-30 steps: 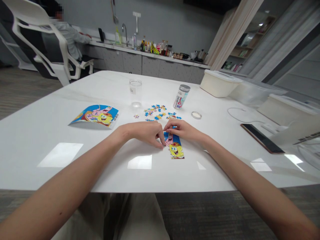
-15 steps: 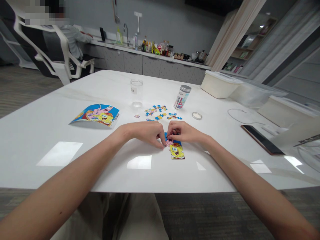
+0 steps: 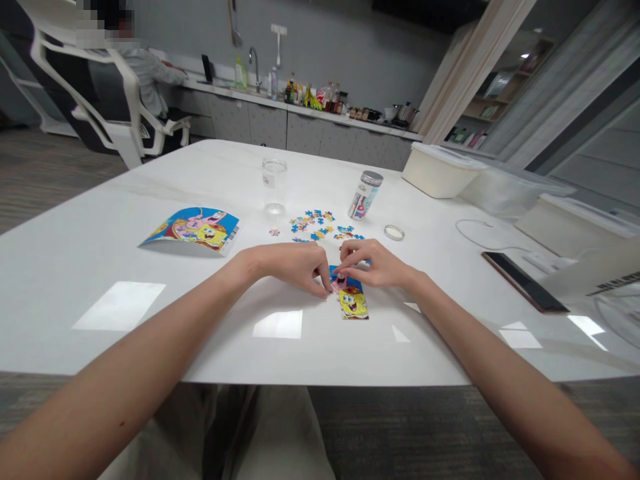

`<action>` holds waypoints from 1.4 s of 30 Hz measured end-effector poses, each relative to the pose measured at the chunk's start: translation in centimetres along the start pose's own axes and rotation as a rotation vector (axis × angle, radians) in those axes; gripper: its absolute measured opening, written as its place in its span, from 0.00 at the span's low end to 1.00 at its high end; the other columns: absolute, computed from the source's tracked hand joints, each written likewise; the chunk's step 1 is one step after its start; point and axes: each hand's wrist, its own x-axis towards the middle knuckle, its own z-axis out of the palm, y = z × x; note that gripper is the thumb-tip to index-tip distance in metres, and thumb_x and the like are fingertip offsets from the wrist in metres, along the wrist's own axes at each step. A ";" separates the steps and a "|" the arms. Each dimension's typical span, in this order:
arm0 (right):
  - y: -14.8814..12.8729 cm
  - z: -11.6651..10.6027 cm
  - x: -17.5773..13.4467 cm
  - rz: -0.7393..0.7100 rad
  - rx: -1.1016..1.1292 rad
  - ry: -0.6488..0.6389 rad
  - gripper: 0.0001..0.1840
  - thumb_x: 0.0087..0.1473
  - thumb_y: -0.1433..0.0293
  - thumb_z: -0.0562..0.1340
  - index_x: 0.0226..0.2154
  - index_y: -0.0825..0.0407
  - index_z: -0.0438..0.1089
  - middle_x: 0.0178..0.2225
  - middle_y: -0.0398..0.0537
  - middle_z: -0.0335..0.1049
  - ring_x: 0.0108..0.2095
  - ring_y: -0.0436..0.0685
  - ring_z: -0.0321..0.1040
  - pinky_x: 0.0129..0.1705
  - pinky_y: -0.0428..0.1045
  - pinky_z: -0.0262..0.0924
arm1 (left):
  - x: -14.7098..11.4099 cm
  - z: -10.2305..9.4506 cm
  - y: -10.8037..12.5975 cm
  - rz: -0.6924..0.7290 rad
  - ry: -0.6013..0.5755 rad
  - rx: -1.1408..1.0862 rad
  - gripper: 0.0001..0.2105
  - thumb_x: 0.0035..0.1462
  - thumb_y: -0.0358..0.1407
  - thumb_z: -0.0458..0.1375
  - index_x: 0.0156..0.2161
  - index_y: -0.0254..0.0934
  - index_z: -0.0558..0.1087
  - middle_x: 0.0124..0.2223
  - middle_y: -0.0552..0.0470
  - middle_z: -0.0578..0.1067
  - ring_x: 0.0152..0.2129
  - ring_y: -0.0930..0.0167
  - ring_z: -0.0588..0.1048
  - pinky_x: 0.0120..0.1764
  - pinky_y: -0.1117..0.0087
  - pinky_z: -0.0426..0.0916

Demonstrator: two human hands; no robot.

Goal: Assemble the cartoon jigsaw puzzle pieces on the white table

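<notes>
A partly joined jigsaw puzzle (image 3: pixel 354 304) with a yellow cartoon face and a pink one lies flat on the white table. My left hand (image 3: pixel 299 265) is closed at its left edge, thumb and forefinger touching the border. Over the upper right part hovers my right hand (image 3: pixel 376 264), its fingers slightly apart and a fingertip near the pink face. A bit of blue shows beneath that hand; I cannot tell whether it is a separate piece. Loose jigsaw pieces (image 3: pixel 320 235) lie scattered just beyond my hands, and one pink piece (image 3: pixel 274 232) sits apart to the left.
A curled picture sheet (image 3: pixel 197 229) lies at left. Behind the pieces stand a clear jar (image 3: pixel 275 187) and a printed canister (image 3: pixel 365 195); a round lid (image 3: pixel 394 232) is nearby. Right: a phone (image 3: pixel 524 281), a cable and storage boxes (image 3: pixel 443 172). A person sits far left.
My right hand has loosened from a pinch and shifted slightly up and right, uncovering more of the puzzle's top. My left hand keeps its place.
</notes>
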 end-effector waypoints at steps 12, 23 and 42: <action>-0.7 -0.1 0.1 0.022 0.022 -0.153 0.10 0.53 0.67 0.61 0.28 0.51 0.78 0.28 0.44 0.66 0.27 0.48 0.60 0.31 0.47 0.54 | 0.0 -0.1 0.2 -0.003 -0.003 0.009 0.10 0.51 0.35 0.62 0.39 0.42 0.81 0.18 0.60 0.63 0.15 0.79 0.58 0.22 0.76 0.52; -0.6 0.8 0.4 0.011 -0.105 0.329 0.10 0.56 0.72 0.57 0.27 0.53 0.71 0.26 0.45 0.63 0.27 0.51 0.60 0.30 0.47 0.54 | -0.2 -0.1 0.0 -0.008 0.173 0.069 0.07 0.54 0.37 0.59 0.36 0.36 0.74 0.23 0.58 0.67 0.20 0.76 0.64 0.26 0.75 0.57; 2.2 1.2 0.5 0.389 -0.258 0.520 0.09 0.56 0.71 0.58 0.26 0.53 0.71 0.26 0.45 0.68 0.27 0.52 0.62 0.31 0.48 0.54 | 1.9 3.4 1.6 0.124 0.138 0.286 0.17 0.59 0.43 0.57 0.50 0.37 0.70 0.56 0.45 0.70 0.50 0.63 0.71 0.49 0.68 0.65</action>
